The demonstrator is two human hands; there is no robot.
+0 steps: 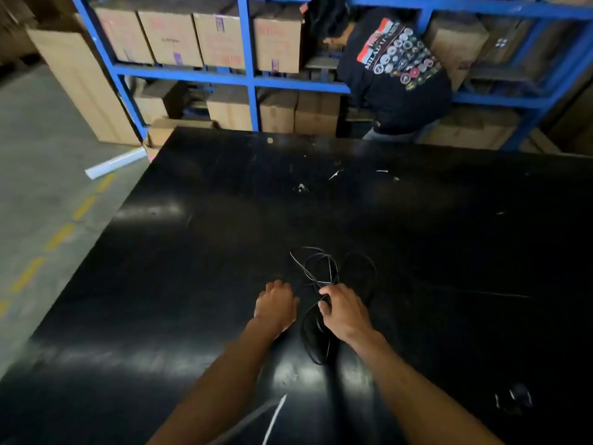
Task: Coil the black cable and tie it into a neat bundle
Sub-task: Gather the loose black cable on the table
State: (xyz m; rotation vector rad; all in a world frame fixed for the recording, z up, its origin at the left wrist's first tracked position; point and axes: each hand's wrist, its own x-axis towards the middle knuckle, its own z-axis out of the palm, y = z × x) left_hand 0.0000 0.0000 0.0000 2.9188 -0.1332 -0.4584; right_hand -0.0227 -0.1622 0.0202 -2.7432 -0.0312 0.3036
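A thin black cable point(324, 268) lies in loose loops on the black table point(208, 236), hard to tell apart from the dark surface. My right hand point(343, 311) pinches the cable where several strands cross; loops spread beyond the fingers and another loop point(316, 346) hangs below the hand toward me. One strand trails off to the right across the table. My left hand point(274, 305) rests palm down on the table just left of the cable, fingers curled, holding nothing that I can see.
A white strip point(276, 415) lies near the table's front edge. A small dark object point(518, 399) sits at the front right. Behind the table stand blue shelves point(247, 59) with cardboard boxes, and a person in a dark shirt point(398, 78) bends there.
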